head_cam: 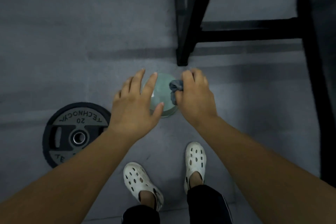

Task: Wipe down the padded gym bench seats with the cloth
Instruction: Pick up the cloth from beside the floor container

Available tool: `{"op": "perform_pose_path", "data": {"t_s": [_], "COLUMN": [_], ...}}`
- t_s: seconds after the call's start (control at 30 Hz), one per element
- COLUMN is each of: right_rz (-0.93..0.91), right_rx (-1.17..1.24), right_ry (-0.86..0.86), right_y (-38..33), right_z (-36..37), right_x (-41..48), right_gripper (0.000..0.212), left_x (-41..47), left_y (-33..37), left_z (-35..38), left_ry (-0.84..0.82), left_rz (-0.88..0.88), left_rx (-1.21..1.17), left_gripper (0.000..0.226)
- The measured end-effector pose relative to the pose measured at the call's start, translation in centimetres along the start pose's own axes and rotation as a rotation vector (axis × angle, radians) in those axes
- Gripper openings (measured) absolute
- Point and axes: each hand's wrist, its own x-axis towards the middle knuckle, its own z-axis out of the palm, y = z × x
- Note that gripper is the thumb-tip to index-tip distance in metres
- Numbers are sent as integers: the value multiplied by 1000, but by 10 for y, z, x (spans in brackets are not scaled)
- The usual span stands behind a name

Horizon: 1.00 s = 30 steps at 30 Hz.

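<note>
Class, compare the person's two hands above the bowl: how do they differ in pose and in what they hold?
The left hand is open, fingers spread, holding nothing; the right hand is closed around a bunched grey cloth. The left hand overlaps the pale green bowl more. Both are bare, palm down.

My left hand (135, 101) covers the left part of the pale green bowl (163, 96), and I cannot tell what it holds. Most of the cloth (175, 88) is buried in my right fist (195, 96). My forearm hides part of the weight plate (72, 132). The bench pad (320, 23) runs off the right edge, blurred.
</note>
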Motion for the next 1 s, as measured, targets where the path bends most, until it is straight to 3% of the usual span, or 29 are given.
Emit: {"op": "perform_pose_path", "data": {"t_s": [0.27, 0.53, 0.77, 1.0], "right_rz": [283, 441, 535, 642], "right_rx": [144, 185, 140, 141], "right_ry": [149, 422, 519, 482], "right_y": [42, 147, 254, 320], "right_z": [-195, -337, -415, -427], "right_x": [-68, -109, -109, -69], "right_gripper": [17, 22, 21, 22], "left_x": [6, 49, 107, 192], "left_y": [167, 370, 508, 556], "left_z": [-101, -145, -131, -90], "left_ry": [-44, -3, -13, -92], "left_rz": [303, 569, 723, 798], "left_rx": [18, 122, 154, 181], "left_gripper": [68, 72, 71, 72]}}
